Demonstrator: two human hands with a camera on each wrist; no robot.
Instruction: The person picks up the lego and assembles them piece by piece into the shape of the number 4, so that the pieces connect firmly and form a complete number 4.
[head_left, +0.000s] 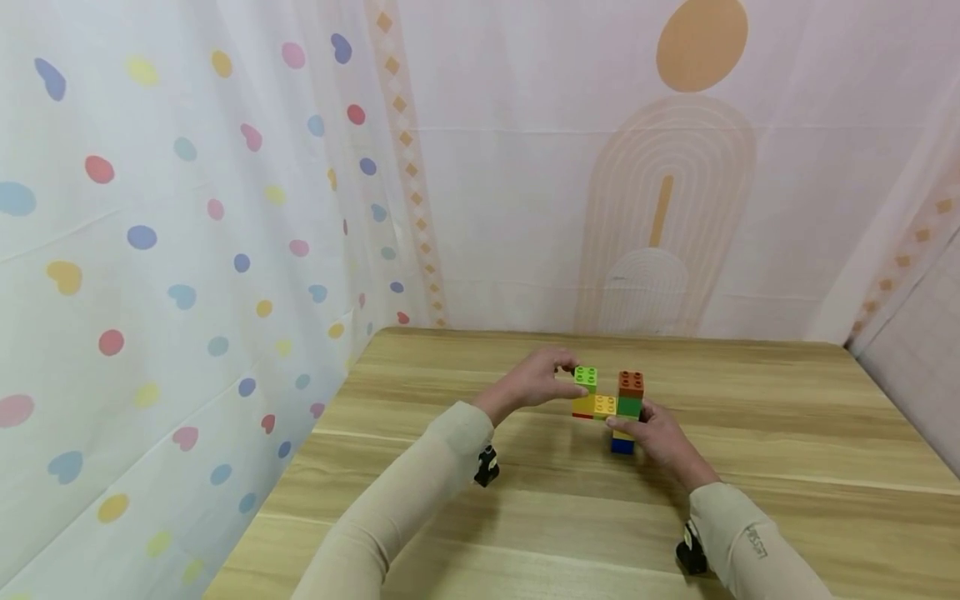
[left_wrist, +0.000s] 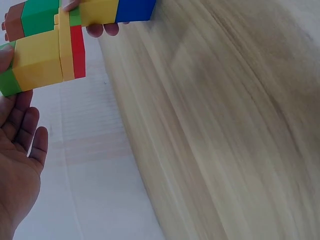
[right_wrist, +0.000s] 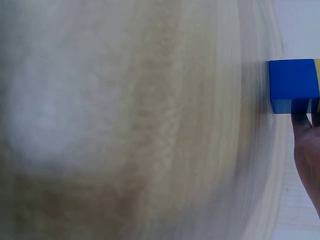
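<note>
A toy brick structure has two columns joined by a yellow crosspiece (head_left: 605, 406). The left column stacks a lime green brick (head_left: 586, 380), a yellow brick (left_wrist: 37, 60) and a red brick (left_wrist: 78, 52). In the right column, a brown brick (head_left: 631, 383) tops a green brick (head_left: 628, 407), with yellow below and a blue brick (right_wrist: 294, 80) at the bottom. My left hand (head_left: 536, 387) pinches the lime green brick between thumb and fingers. Around the right column's lower part, my right hand (head_left: 663, 435) grips with its thumb in front. Whether the blue brick touches the table I cannot tell.
The wood-grain table (head_left: 555, 533) lies under both arms. Behind it hangs a pale curtain (head_left: 510, 208) with an arch print, and a dotted curtain (head_left: 187, 333) runs along the left side. Black wrist devices show under the left sleeve (head_left: 420, 475) and right sleeve (head_left: 750, 542).
</note>
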